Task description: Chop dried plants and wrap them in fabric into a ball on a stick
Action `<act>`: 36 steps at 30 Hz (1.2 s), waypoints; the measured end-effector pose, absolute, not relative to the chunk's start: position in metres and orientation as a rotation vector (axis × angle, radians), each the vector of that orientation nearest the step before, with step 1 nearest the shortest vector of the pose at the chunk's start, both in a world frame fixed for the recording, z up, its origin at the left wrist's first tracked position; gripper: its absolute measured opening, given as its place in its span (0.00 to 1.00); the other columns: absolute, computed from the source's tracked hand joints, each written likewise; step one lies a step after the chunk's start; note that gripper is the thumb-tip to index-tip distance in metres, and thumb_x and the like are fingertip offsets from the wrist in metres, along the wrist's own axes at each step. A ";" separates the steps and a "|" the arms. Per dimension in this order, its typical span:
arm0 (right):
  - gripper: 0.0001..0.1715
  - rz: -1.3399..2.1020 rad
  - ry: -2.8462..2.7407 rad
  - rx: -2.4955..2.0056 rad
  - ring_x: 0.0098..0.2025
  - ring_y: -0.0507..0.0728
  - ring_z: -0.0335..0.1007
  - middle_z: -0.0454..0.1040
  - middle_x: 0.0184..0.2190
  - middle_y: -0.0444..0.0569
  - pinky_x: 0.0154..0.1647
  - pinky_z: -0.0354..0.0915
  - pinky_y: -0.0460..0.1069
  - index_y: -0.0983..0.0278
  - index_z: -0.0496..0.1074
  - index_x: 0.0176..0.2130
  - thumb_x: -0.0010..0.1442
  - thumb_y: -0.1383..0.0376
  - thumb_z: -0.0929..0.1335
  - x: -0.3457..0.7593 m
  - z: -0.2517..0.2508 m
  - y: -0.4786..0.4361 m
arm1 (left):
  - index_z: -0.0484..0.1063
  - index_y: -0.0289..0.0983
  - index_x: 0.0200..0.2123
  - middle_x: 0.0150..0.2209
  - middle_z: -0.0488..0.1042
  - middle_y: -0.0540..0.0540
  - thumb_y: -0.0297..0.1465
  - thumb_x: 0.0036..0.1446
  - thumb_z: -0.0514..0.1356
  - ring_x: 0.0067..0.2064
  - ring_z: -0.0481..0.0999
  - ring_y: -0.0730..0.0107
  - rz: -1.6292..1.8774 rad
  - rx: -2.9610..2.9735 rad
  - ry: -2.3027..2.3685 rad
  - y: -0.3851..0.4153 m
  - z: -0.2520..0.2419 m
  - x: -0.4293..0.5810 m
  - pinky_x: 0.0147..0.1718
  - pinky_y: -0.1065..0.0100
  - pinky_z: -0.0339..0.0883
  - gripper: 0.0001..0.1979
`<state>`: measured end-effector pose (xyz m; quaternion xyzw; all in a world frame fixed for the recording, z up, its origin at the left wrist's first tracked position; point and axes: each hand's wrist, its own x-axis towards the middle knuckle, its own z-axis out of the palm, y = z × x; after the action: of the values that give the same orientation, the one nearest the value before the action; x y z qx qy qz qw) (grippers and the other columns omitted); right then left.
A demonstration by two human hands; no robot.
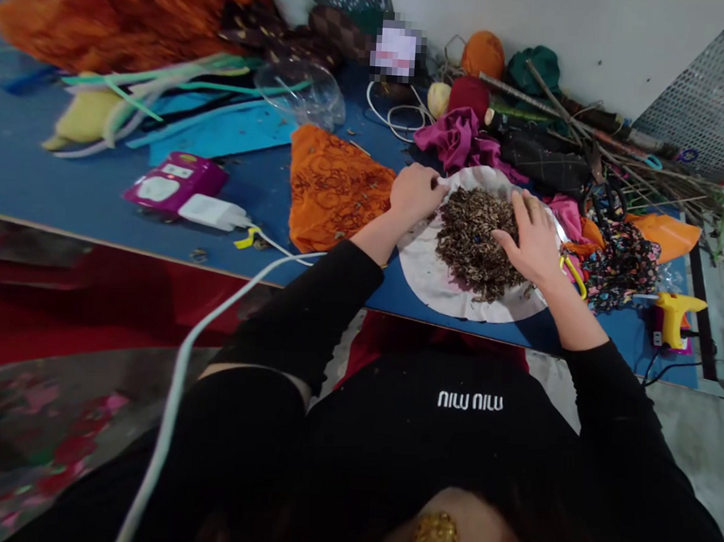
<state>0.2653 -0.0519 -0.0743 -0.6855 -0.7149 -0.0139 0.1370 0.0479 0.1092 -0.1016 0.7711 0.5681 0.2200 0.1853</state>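
Note:
A round white cloth [423,270] lies spread on the blue table, with a heap of dry brown shredded plant bits [478,241] in its middle. My left hand [415,191] is at the cloth's upper left edge, its fingers closed on that edge. Against the right side of the heap rests my right hand [534,238], fingers stretched out and thumb apart, gripping nothing. Just left of the cloth is a folded orange patterned fabric [335,193]. A yellow ring-shaped handle [573,276] shows beside my right wrist.
A purple power socket [176,182] with a white plug and cable [180,367] sits left. Right are a yellow glue gun [675,316], floral fabric [623,264] and dry twigs [699,196]. Behind lie magenta cloth [459,139], wrapped balls [482,55] and a clear plastic container [302,94].

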 end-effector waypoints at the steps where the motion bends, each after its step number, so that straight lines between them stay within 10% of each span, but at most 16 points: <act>1: 0.51 -0.028 -2.132 -1.950 0.78 0.72 0.47 0.52 0.78 0.61 0.75 0.50 0.72 0.62 0.49 0.77 0.70 0.35 0.54 0.259 -0.073 -0.046 | 0.79 0.36 0.42 0.50 0.79 0.34 0.35 0.59 0.63 0.56 0.74 0.44 0.621 2.168 1.606 0.111 -0.104 0.049 0.58 0.51 0.65 0.11; 7: 0.51 0.173 -2.290 -1.817 0.77 0.73 0.50 0.57 0.76 0.59 0.76 0.47 0.74 0.61 0.59 0.74 0.68 0.33 0.56 0.243 -0.080 -0.030 | 0.75 0.38 0.37 0.38 0.79 0.42 0.34 0.62 0.62 0.45 0.76 0.55 0.817 2.057 1.590 0.111 -0.110 0.046 0.50 0.58 0.67 0.06; 18: 0.19 0.326 -2.045 -1.575 0.66 0.64 0.72 0.78 0.61 0.50 0.72 0.60 0.67 0.56 0.80 0.54 0.67 0.56 0.70 0.272 -0.076 -0.039 | 0.84 0.41 0.35 0.35 0.81 0.47 0.35 0.63 0.65 0.42 0.78 0.59 0.790 2.420 0.928 0.036 -0.078 0.037 0.47 0.57 0.70 0.08; 27: 0.20 0.361 -2.025 -1.603 0.65 0.64 0.71 0.78 0.61 0.51 0.71 0.61 0.66 0.58 0.80 0.55 0.66 0.58 0.70 0.269 -0.077 -0.039 | 0.84 0.39 0.36 0.37 0.79 0.43 0.34 0.63 0.64 0.46 0.76 0.52 0.687 2.525 0.870 0.031 -0.086 0.049 0.48 0.52 0.67 0.08; 36: 0.22 0.365 -2.088 -1.672 0.67 0.64 0.69 0.76 0.63 0.50 0.72 0.59 0.66 0.56 0.77 0.58 0.69 0.56 0.66 0.267 -0.074 -0.040 | 0.80 0.37 0.34 0.32 0.80 0.47 0.32 0.58 0.64 0.34 0.74 0.67 0.768 1.867 1.061 0.026 -0.070 0.040 0.38 0.64 0.69 0.05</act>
<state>0.2673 -0.0399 -0.0738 -0.6043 -0.7547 0.1317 0.2189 0.0397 0.0256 -0.0703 0.7440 0.4227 0.3060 0.4172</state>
